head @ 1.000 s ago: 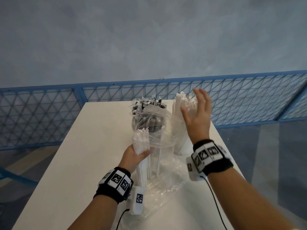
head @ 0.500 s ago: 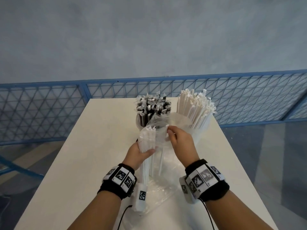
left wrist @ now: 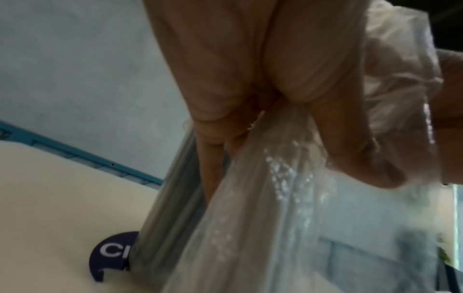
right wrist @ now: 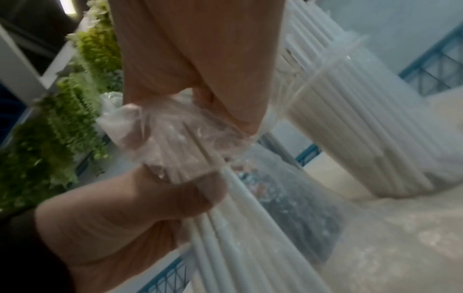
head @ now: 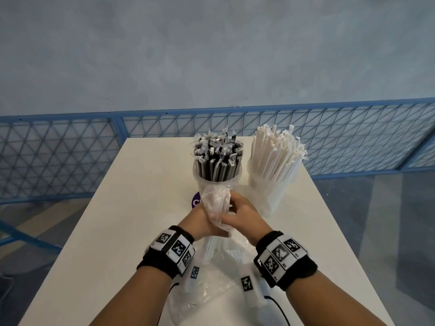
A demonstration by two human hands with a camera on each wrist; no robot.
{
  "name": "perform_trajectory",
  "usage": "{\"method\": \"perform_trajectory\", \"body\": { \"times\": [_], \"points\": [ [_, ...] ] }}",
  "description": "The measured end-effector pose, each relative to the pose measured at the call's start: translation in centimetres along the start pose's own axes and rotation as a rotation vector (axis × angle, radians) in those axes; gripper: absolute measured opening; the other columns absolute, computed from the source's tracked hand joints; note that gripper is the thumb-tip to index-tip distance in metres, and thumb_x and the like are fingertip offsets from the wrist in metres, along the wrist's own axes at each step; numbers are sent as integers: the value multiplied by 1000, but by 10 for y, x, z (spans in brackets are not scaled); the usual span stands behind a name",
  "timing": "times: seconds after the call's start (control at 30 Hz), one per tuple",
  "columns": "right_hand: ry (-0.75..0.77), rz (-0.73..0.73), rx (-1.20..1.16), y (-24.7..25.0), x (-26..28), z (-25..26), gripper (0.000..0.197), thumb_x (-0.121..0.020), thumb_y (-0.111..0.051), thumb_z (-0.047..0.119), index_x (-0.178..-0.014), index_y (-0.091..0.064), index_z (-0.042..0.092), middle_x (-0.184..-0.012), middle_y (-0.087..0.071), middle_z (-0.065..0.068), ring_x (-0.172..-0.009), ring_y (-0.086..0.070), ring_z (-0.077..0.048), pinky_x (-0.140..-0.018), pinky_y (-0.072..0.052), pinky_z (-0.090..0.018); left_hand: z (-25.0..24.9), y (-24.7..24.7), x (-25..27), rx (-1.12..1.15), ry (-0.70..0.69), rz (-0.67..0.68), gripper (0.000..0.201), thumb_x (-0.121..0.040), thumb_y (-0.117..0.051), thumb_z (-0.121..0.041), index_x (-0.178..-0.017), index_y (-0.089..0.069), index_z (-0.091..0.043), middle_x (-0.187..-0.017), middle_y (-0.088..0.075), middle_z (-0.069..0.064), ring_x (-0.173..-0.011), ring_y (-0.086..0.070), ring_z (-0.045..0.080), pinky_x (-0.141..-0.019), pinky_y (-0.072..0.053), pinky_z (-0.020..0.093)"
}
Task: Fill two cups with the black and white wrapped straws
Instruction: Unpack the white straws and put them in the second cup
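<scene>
Two clear cups stand at the far middle of the white table. One cup holds black wrapped straws, the other cup holds white wrapped straws. In front of them, upright, is a clear plastic bag with a bundle of white straws inside. My left hand grips the bundle low down, fingers curled round it. My right hand grips the bag just beside and above the left. The bag's lower part trails on the table between my wrists.
A purple round sticker lies on the table behind my left hand, beside the black straws' cup. A blue mesh railing runs behind the table's far edge. Green plants show in the right wrist view.
My right hand came down from the white straws' cup to the bag and now grips it beside the left hand. The bag's mouth, open before, is gathered round the bundle.
</scene>
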State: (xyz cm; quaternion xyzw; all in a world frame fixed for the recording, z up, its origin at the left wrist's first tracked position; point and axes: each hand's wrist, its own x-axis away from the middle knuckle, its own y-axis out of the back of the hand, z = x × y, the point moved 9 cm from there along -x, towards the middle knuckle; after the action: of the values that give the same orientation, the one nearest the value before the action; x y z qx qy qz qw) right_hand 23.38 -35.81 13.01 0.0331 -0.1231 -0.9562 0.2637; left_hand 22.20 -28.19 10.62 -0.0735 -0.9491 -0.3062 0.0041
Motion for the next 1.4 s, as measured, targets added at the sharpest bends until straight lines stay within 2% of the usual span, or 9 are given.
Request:
{"method": "perform_trajectory", "body": {
  "times": [0.07,0.2,0.3,0.43,0.57,0.73,0.93,1.2,1.4],
  "points": [
    [-42,-23,-73,-1,0,-3,38,-71,-76,4,-96,-60,28,-93,-66,4,-88,-62,-8,-75,-51,-14,-2,-8,-2,-110,19,76,65,-72,-76,-17,-128,-45,-11,-117,-47,-11,-109,-42,2,-85,-26,-7],
    [-64,-34,-108,-3,0,-4,29,-72,-74,3,-98,-64,12,-84,-65,7,-78,-61,0,-72,-50,-14,6,-17,2,-118,143,149,70,-79,-69,-17,-137,-32,-4,-144,-37,12,-129,-38,22,-102,-32,20],
    [-103,-138,-83,4,0,-11,30,-78,-72,15,-104,-61,6,-89,-64,-1,-82,-60,-9,-79,-51,-23,11,-2,5,-5,153,38,58,-75,-72,-6,-126,-47,-1,-130,-54,16,-118,-53,28,-90,-43,19],
    [-49,-212,-191,21,-2,-3,14,-82,-67,16,-88,-57,9,-78,-60,-2,-78,-59,-17,-75,-51,-28,-2,-10,7,82,69,131,46,-83,-64,-12,-126,-49,-7,-115,-55,-8,-112,-53,13,-90,-39,6],
    [114,-108,-312,41,-3,34,11,-84,-62,9,-77,-55,14,-63,-61,5,-64,-61,-10,-72,-52,-21,15,-23,10,55,124,191,38,-88,-58,-31,-119,-58,-10,-118,-63,2,-110,-57,16,-99,-45,34],
    [224,-284,-559,85,2,57,12,-80,-66,20,-83,-55,17,-57,-62,6,-62,-60,-8,-79,-48,-30,11,-20,9,-34,130,161,26,-95,-43,-31,-88,-59,-13,-91,-61,5,-88,-57,19,-76,-41,24],
    [161,-333,-516,83,6,49,8,-74,-69,23,-70,-62,23,-59,-63,3,-66,-60,-16,-71,-49,-32,-11,-13,4,-14,48,82,32,-96,-42,-24,-121,-54,-7,-117,-62,11,-108,-56,23,-96,-43,34],
    [282,-693,-931,163,25,62,13,-83,-63,19,-78,-52,16,-54,-55,6,-52,-55,-8,-61,-53,-24,6,11,10,333,149,-176,24,-97,-36,-7,-102,-59,-10,-89,-62,0,-80,-57,10,-78,-42,28],
    [319,-1019,-1068,210,37,49,14,-86,-65,14,-81,-52,12,-49,-53,5,-45,-51,-10,-51,-47,-25,26,14,16,463,240,-273,25,-91,-44,0,-95,-62,-17,-93,-66,5,-90,-60,23,-90,-45,42]
  ]
}}
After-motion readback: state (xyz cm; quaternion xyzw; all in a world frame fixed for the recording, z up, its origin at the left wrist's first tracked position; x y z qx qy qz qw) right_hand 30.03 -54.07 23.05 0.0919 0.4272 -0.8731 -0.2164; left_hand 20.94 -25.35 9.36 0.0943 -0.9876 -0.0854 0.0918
